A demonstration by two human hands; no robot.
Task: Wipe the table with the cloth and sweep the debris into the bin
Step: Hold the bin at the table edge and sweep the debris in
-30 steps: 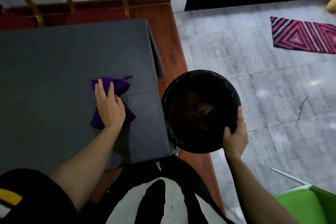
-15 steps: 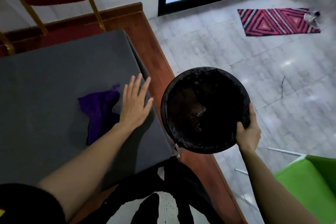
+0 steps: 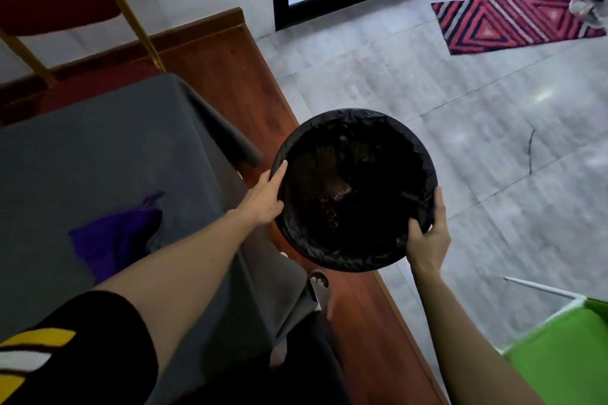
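1. Now the bin (image 3: 353, 189), round and lined with a black bag, is held off the floor just past the desk's right edge, its mouth facing up at the camera; brownish debris (image 3: 335, 197) lies at the bottom.
2. Left hand (image 3: 268, 197) clasps the rim at about nine o'clock, fingers curled along the edge; right hand (image 3: 427, 233) closes on the rim at about four o'clock, thumb over the lip. Two grips on opposite sides likely keep the loose liner taut and the bin level.
3. At the bin's eight o'clock, well apart from both hands, the purple cloth (image 3: 115, 240) lies crumpled on the desk (image 3: 98, 158), which wears a grey cover. Nobody holds it, which suggests wiping is paused or finished.
4. I can make out no crumbs on the grey cover from this view, so the sweep looks largely done; setting the bin down seems the likely next move.
5. Farther out, a patterned rug (image 3: 513, 21) lies at one o'clock on the tiled floor (image 3: 427, 92).
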